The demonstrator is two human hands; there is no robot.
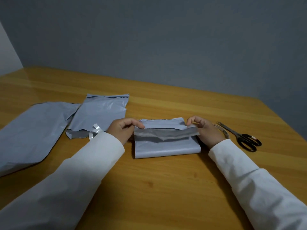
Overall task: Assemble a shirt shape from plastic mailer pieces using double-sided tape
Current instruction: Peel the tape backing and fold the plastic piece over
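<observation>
You're pinching a torn grey mailer strip [166, 133] at both ends: left hand [123, 130] and right hand [205, 130], fingers curled tight on it. It's hanging just above the folded mailer piece [166, 148], mid-table [166, 188]. Scissors [244, 138] lying right.

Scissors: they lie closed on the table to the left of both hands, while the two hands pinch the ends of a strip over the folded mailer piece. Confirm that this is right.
Not quite: the scissors lie to the right of both hands, not the left, as the head view shows. The rest holds: they lie closed on the table, and the left hand and right hand pinch the ends of the strip over the folded mailer piece.
</observation>
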